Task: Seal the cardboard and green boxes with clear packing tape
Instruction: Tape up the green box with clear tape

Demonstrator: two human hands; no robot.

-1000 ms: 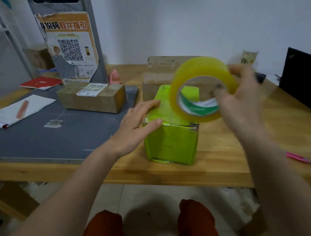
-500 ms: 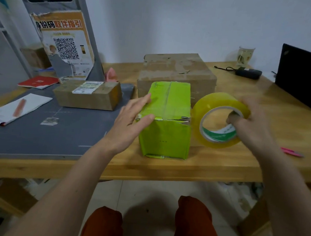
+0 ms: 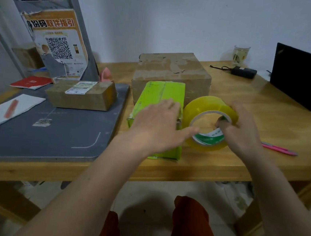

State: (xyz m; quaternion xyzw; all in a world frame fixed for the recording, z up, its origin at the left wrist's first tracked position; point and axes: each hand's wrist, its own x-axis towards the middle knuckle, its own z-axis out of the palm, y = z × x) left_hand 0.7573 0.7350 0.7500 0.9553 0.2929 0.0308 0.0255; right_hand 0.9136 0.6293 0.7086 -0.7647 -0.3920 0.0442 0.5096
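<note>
A green box [image 3: 162, 93] stands near the front of the wooden table [image 3: 265, 117], its top flaps closed. Behind it sits a larger brown cardboard box [image 3: 172, 70] with worn tape on its top. My left hand [image 3: 159, 126] lies flat over the green box's near top corner, fingers straight, the thumb reaching toward the tape roll. My right hand [image 3: 242, 134] grips a big yellowish roll of clear packing tape [image 3: 207, 107], fingers hooked through its core. The roll stands on edge just right of the green box.
A small taped parcel [image 3: 81, 95] sits on a grey mat [image 3: 44, 135] at the left, with a notebook [image 3: 7, 109] and a red booklet [image 3: 30, 83]. A pink pen [image 3: 279, 148] lies at the right. A laptop [image 3: 302, 78], a charger [image 3: 242, 72] and a glass [image 3: 241, 53] stand at the back right.
My right hand has brought the tape roll down from above the green box to the table beside it. My left hand slid from the box's left edge across its top toward the roll.
</note>
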